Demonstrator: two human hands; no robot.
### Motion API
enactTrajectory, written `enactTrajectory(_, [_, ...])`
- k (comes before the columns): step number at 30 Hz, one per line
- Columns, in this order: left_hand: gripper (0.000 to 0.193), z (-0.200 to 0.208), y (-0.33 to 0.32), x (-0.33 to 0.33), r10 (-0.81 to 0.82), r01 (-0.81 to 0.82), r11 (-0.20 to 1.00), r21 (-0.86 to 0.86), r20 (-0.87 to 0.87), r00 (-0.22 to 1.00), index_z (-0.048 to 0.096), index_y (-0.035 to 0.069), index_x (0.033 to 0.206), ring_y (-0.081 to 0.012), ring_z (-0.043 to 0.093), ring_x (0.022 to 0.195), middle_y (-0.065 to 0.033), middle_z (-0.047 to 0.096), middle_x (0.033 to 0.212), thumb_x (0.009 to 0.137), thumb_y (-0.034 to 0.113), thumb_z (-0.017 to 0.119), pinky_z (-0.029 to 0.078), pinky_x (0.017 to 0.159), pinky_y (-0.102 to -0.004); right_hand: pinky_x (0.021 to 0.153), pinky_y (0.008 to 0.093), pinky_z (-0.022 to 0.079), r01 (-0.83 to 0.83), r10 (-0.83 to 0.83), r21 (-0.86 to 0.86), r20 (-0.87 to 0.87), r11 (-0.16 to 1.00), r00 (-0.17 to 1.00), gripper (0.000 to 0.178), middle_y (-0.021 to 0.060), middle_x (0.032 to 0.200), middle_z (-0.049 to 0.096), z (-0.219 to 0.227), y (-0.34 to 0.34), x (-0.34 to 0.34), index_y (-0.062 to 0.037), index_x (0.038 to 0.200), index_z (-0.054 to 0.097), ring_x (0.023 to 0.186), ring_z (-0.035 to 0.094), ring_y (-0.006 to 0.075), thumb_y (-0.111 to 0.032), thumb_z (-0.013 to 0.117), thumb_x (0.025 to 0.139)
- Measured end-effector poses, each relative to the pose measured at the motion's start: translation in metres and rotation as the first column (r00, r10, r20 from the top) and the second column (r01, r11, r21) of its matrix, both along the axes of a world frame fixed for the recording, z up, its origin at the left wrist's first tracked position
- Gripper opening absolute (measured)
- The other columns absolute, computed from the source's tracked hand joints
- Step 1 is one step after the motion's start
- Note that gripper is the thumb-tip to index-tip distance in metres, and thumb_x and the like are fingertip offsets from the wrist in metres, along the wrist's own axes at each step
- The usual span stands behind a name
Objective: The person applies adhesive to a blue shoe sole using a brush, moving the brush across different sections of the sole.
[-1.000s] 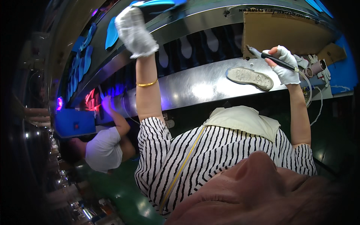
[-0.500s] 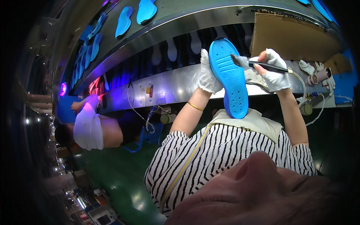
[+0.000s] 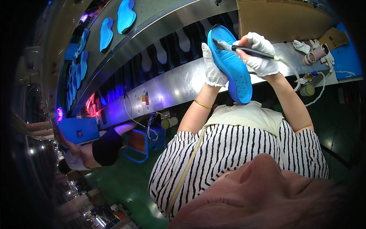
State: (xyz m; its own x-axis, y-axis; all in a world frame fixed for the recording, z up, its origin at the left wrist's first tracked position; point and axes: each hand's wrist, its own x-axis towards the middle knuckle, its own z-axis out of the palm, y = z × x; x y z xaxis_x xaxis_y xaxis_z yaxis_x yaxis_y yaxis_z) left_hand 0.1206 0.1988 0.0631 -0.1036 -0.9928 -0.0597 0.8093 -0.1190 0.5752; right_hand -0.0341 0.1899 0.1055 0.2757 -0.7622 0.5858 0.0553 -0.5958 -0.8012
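My left hand (image 3: pixel 215 70), in a white glove, is closed on the side edge of a blue shoe sole (image 3: pixel 241 78), tilted up in front of my chest. Holes and ridges mark the sole's face, and a dark piece shows at its far tip. In my gloved right hand (image 3: pixel 260 55), fingertips bare, is a brush (image 3: pixel 248 51) with a black handle and a pale hose running from its rear end. The bristles are against the upper part of the sole, near its left edge.
Blue soles (image 3: pixel 126 16) lie on a belt beyond the metal ledge (image 3: pixel 167 81), with dark upright soles between. Right of me are a cardboard box (image 3: pixel 282 21), white gloves (image 3: pixel 301 46) and pinkish rolls (image 3: pixel 319 52). A co-worker (image 3: pixel 89 154) and blue stool (image 3: pixel 136 147) are at left.
The brush has moved left and toward the sole's far end, from its right edge to near its left edge. The view has shifted, and the co-worker has moved lower and farther left.
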Motion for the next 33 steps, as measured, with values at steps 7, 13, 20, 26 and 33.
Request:
enactTrajectory(7, [0.097,0.016,0.007,0.012,-0.047,0.047,0.999,-0.001,0.044,0.998,0.042,0.002,0.131,-0.0346,0.058,0.105,-0.0219,0.055,0.118,0.075,0.081,0.04,0.047,0.094,-0.0466,0.067,0.0241,0.048,-0.046,0.032,-0.08,-0.167,0.996,0.985,0.015,0.0073,0.088,0.062,-0.01,0.01,-0.004,-0.0019,0.088,0.059,0.072,0.058,0.011,-0.001,0.07,0.078])
enactTrajectory(13, [0.096,0.009,0.003,0.024,-0.184,0.184,0.983,-0.016,-0.011,0.983,0.044,0.0,0.13,-0.0355,0.059,0.106,-0.0227,0.056,0.12,0.079,0.08,0.032,0.047,0.095,-0.047,0.069,0.0245,0.05,-0.163,0.172,0.088,-0.109,0.983,0.979,0.015,0.0073,0.086,0.063,-0.018,0.036,0.0,-0.0015,0.088,0.06,0.075,0.061,0.0122,0.002,0.069,0.076])
enactTrajectory(20, [0.09,-0.018,0.046,0.022,-0.146,0.193,0.979,-0.073,0.414,0.899,0.04,0.004,0.134,-0.0213,0.056,0.106,-0.0126,0.054,0.123,0.08,0.076,0.033,0.049,0.093,-0.0354,0.065,0.0223,0.049,-0.168,0.185,0.333,-0.021,0.928,0.982,0.011,0.0066,0.088,0.063,-0.05,0.025,-0.027,-0.0036,0.089,0.058,0.07,0.059,0.0094,0.0,0.066,0.082])
enactTrajectory(26, [0.101,-0.002,0.026,0.016,-0.172,0.177,0.982,-0.071,0.071,0.983,0.044,0.002,0.129,-0.0285,0.06,0.103,-0.0168,0.058,0.115,0.072,0.084,0.029,0.052,0.089,-0.0415,0.065,0.023,0.051,-0.295,0.281,0.473,0.102,0.83,0.954,0.009,0.009,0.09,0.064,-0.037,0.03,-0.019,-0.0017,0.089,0.059,0.07,0.063,0.011,0.0,0.065,0.083])
enactTrajectory(33, [0.119,0.006,0.0,0.02,-0.056,0.013,0.967,-0.253,-0.166,0.985,0.043,-0.001,0.126,-0.0328,0.06,0.097,-0.017,0.059,0.111,0.053,0.092,0.04,0.047,0.093,-0.0492,0.061,0.0215,0.049,-0.27,0.28,0.129,-0.071,0.954,0.957,0.009,0.0081,0.086,0.067,-0.01,0.029,0.004,-0.0014,0.086,0.064,0.066,0.06,0.0093,0.001,0.069,0.079])
